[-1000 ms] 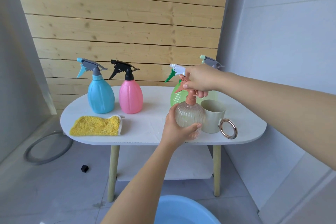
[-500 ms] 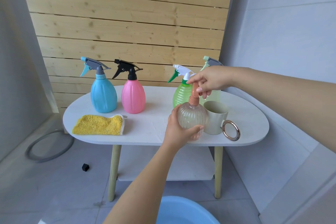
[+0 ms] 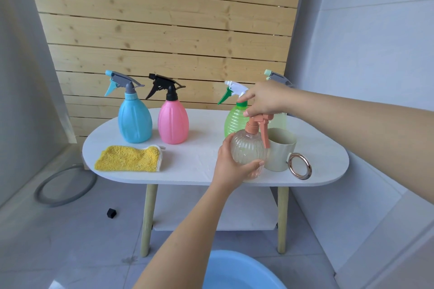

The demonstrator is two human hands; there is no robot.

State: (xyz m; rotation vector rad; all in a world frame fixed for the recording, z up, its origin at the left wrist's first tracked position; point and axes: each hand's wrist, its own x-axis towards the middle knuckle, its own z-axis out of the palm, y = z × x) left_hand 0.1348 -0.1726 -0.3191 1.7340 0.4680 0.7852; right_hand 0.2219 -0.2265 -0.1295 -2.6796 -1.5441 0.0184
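At the far left, on the tiled floor, lies a grey rubbery hoop [image 3: 47,202]. On the white oval table [image 3: 192,162] with pale wooden legs, a fluffy yellow cloth [image 3: 128,158] with a white hem lies flat near the front edge. Behind it stand a glossy sky-blue spray bottle [image 3: 134,122] with a grey head and, just beside it, a pink spray bottle [image 3: 173,123] with a black head, both egg-shaped with shallow vertical grooves. Further right is a translucent green bottle [image 3: 234,122] ringed with horizontal ribs. Just in front of it, near the table's front edge, stands the clear spray bottle [image 3: 249,148]: a round, see-through plastic globe with fine vertical fluting, upright, topped by a matte salmon-pink spray head [image 3: 258,122] whose long trigger hangs down on the right. The left hand [image 3: 229,166] wraps the globe from the near left, thumb across its front; the right hand [image 3: 267,98] reaches in from the right, fingers curled round the top of the head. Just beside the bottle on the right sits a smooth cream cup [image 3: 280,150] with a shiny metallic ring handle [image 3: 290,166]; a pale green bottle [image 3: 280,119] stands behind, partly hidden by the right hand.
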